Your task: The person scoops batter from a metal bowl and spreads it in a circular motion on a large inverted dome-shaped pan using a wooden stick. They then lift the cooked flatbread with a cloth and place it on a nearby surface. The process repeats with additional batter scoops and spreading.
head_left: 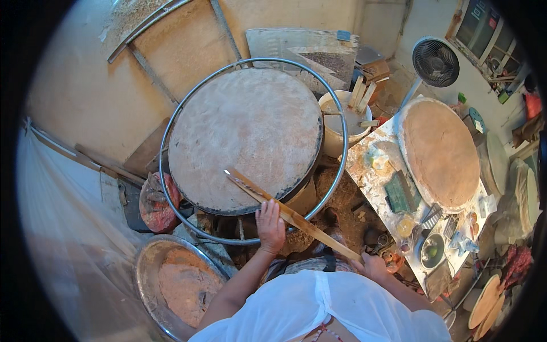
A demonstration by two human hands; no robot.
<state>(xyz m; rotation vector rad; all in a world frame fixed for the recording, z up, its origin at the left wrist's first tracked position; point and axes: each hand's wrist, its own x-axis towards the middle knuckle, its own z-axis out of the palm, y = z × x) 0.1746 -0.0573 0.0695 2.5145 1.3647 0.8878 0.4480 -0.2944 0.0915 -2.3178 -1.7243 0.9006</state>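
A long, flat wooden stick [307, 227] slants over the near edge of a large round clay-smeared disc [245, 125]. Its pale, shiny tip lies over the disc's surface. My right hand [371, 267] is closed around the stick's near end, close to my body. Against the stick, farther up, my left hand [270, 229] rests with fingers stretched out and fingertips at its edge; whether the thumb grips is hard to see. A metal hoop [341, 171] circles the disc, passing beneath the stick.
On the left stands a metal basin [149, 296] of pinkish clay. A bucket [336, 142] with wooden slats is behind the hoop. To the right, a table [370, 154] carries a round clay slab [441, 154], a bowl [433, 251] and tools. A fan [436, 61] stands behind.
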